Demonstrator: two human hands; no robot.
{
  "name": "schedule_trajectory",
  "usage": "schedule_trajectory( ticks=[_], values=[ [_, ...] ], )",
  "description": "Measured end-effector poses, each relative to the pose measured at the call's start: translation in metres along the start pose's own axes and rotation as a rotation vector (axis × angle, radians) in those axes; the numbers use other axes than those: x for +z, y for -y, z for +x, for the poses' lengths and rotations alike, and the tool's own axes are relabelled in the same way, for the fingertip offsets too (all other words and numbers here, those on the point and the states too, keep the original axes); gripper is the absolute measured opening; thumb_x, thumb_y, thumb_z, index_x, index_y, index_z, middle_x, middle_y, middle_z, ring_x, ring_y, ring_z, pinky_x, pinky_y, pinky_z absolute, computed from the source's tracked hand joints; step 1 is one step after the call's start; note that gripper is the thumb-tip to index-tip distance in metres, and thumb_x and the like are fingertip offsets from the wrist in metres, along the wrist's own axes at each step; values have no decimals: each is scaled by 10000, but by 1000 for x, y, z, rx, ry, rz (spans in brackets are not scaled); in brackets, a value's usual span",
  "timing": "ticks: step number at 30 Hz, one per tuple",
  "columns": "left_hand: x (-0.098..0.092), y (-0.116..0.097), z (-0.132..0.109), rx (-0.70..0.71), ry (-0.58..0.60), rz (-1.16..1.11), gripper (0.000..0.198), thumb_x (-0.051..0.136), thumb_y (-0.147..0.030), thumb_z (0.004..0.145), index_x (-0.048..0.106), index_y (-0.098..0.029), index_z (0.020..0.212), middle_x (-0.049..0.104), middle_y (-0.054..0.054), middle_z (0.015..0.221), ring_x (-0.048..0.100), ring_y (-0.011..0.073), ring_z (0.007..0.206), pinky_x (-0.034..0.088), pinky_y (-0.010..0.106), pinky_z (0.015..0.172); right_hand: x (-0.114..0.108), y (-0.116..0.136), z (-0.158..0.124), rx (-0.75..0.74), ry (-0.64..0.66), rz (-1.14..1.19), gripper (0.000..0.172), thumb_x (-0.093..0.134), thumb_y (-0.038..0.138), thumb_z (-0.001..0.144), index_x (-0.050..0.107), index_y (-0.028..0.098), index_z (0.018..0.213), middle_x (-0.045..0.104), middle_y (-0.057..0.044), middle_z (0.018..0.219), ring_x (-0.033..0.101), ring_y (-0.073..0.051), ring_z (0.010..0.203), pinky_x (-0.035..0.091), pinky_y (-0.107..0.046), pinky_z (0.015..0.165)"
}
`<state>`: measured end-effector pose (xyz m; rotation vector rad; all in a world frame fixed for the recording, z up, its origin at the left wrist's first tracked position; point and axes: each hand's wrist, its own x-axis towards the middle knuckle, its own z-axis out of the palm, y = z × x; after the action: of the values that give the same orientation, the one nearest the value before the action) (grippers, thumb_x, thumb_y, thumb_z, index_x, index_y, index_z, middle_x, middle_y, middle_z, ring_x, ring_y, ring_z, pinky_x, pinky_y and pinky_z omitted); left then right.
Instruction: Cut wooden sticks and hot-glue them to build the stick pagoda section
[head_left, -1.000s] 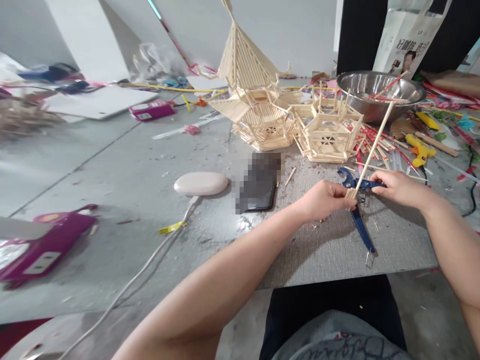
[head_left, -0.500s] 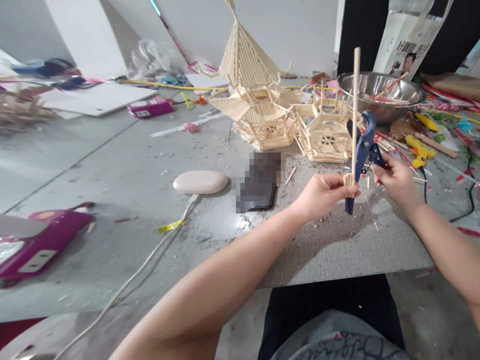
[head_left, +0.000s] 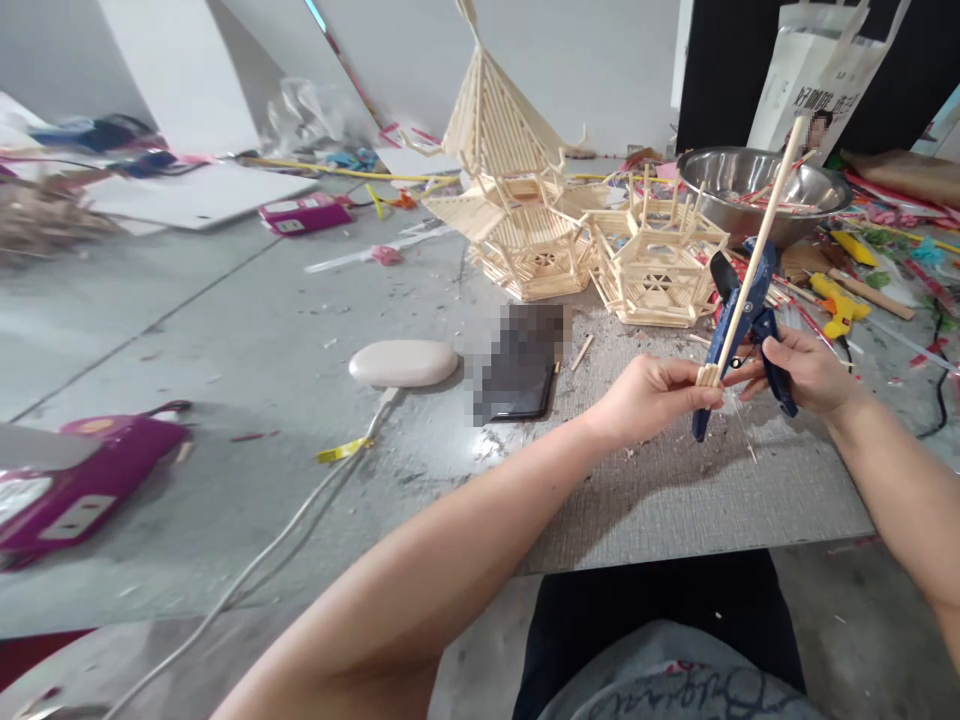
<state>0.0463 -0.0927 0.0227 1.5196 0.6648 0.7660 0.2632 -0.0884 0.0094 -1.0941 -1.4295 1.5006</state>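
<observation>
My left hand is closed on the lower end of a long wooden stick, which leans up and to the right. A short wooden piece sits beside the stick's base in the same pinch. My right hand grips blue-handled cutters, held upright with their handles spread, right beside the stick. Both hands hover over a grey board on the table.
Behind the hands stand a tall stick pagoda and a smaller hexagonal stick frame. A steel bowl, a yellow glue gun and loose sticks lie at the right. A phone, a pale oval object and magenta boxes sit to the left.
The cutters went from lying on the board to being lifted in my right hand. The stick swung upright, then tilted right again. The cutter handles have spread apart.
</observation>
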Motion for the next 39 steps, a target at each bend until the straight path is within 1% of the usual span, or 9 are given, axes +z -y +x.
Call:
schedule_trajectory(
  ticks=[3,10,15,20,23,26,31,35,39],
  values=[
    [2,3,0,-8,-25,8,88,644,-237,684,675,-159,656,652,-1,673,571,107,662,447,244,685,1,-1,-1,-36,47,-30,423,532,560,738,523,273,1049,644,-65,992,647,-219,827,532,-375,595],
    [0,12,1,10,-88,24,95,646,-244,681,676,-157,656,644,-4,662,560,100,640,440,234,657,5,-6,-6,-132,125,-136,545,399,665,736,572,269,1068,653,-93,948,606,-232,899,480,-420,640],
    [7,12,-1,-43,-43,-21,91,648,-241,679,691,-161,673,666,1,680,584,112,661,458,244,681,19,0,-5,-85,129,-68,505,382,567,772,578,239,1103,647,-102,945,605,-238,893,486,-424,675],
    [8,11,0,-43,-100,-34,73,652,-223,680,698,-167,692,687,10,733,599,117,698,463,251,713,29,5,-8,-110,95,9,392,477,405,746,549,236,1092,630,-69,1003,600,-228,926,500,-432,761],
    [2,13,3,-5,-189,-42,86,655,-238,684,686,-158,686,679,13,719,596,112,695,458,255,722,27,5,-9,-166,3,-1,356,538,343,733,533,245,1074,610,-47,1017,598,-209,907,499,-419,798],
    [-5,17,5,12,-250,-54,116,660,-270,683,679,-158,706,672,11,710,594,107,697,453,258,725,25,4,-7,-218,-166,-41,308,606,338,700,548,233,983,597,-32,924,595,-182,804,511,-396,767],
    [-7,21,8,-32,-222,-26,130,662,-273,674,676,-145,692,671,10,692,593,111,686,456,277,734,25,0,-1,-245,-347,-62,237,652,356,674,569,239,863,571,-3,772,568,-152,658,510,-361,675],
    [-4,24,8,-84,-175,33,124,659,-266,671,685,-148,699,689,23,763,610,146,773,460,300,767,24,-2,0,-271,-217,60,219,636,302,705,610,257,917,629,-8,860,613,-193,828,487,-406,814],
    [-4,24,8,-51,-91,52,105,638,-252,683,682,-158,673,685,23,821,595,149,854,452,281,776,24,-2,-2,-249,-92,175,261,602,274,726,611,280,987,648,-7,972,608,-224,943,476,-450,849]
  ],
)
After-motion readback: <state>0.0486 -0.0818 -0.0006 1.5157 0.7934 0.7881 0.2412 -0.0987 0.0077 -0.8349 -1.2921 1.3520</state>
